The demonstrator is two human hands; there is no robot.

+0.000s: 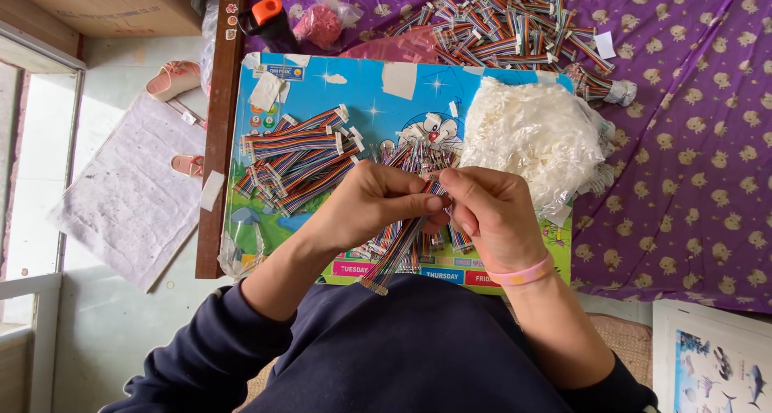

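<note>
**Both hands pinched on one rainbow ribbon cable over the cartoon board**

Head cam, looking straight down: the left hand (pixel 366 204) and the right hand (pixel 490 212) meet in the middle, fingers closed tight on the top end of a multicoloured ribbon cable (pixel 398 252). The cable runs down and to the left from the fingertips, its lower connector end hanging free just above the person's dark blue sweater (pixel 418 349). There's a pink wristband (pixel 523 275) on the right wrist.

Under the hands sits a blue cartoon board (pixel 378 91). On its left part is a loose pile of the same kind of cables (pixel 293 160). On its right is a clear bag of small white parts (pixel 535 131), just beside the right hand. Further up, on the purple patterned cloth (pixel 691 139), lies a bigger heap of cables (pixel 498 27), plus a black bottle with an orange cap (pixel 269 23).
</note>
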